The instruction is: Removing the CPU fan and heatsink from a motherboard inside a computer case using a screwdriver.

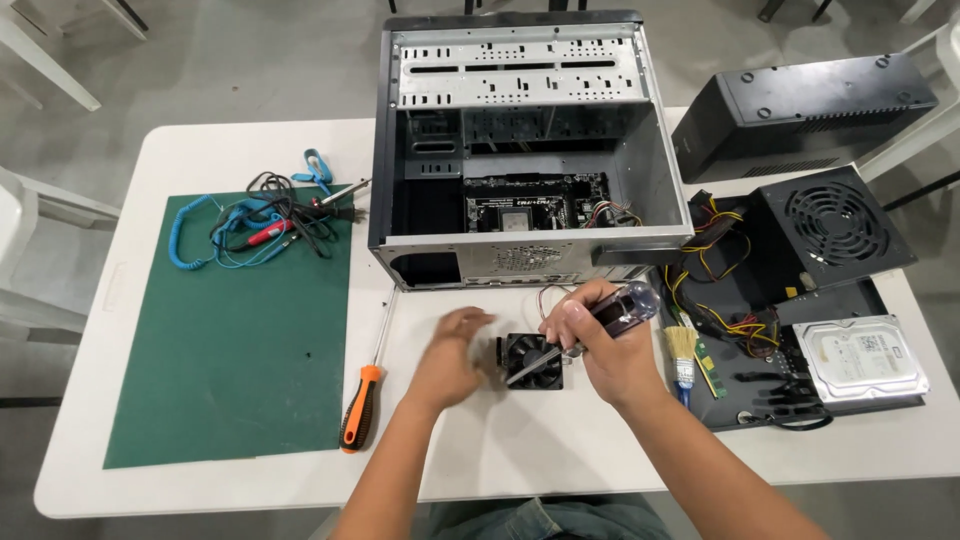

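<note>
Right hand point(612, 345) fingers wrapped around a clear-handled screwdriver point(598, 325), tip down on the small black cooler fan point(533, 360). Left hand point(452, 355) is blurry - loosely curled against the fan's left side. Fan sits on the white table point(500, 450), just in front of the open PC case point(520, 150) - orange-handled screwdriver point(364, 392) lies off to the left.

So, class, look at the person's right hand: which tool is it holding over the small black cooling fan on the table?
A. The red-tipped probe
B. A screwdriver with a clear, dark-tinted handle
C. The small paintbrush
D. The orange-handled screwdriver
B: the right hand grips a clear-handled screwdriver with its shaft angled down onto the fan, while the orange-handled screwdriver lies untouched on the table and the paintbrush lies to the right.
</note>
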